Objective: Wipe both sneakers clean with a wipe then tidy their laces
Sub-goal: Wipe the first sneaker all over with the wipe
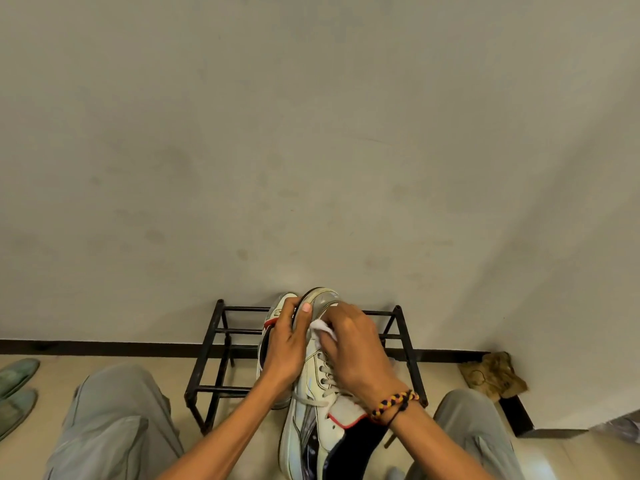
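A white sneaker (311,420) with grey side stripes, red collar trim and loose white laces is held up in front of me, toe pointing away. My left hand (287,344) grips its toe end, thumb laid over the front. My right hand (349,348) presses a crumpled white wipe (323,329) onto the top of the toe, fingers curled round it. The second sneaker (277,313) lies behind my left hand on the rack, mostly hidden.
A low black metal shoe rack (211,358) stands against the pale wall. My grey-trousered knees (110,420) flank it. Green slippers (15,386) lie at far left, and a crumpled brown cloth (495,375) sits on the floor at right.
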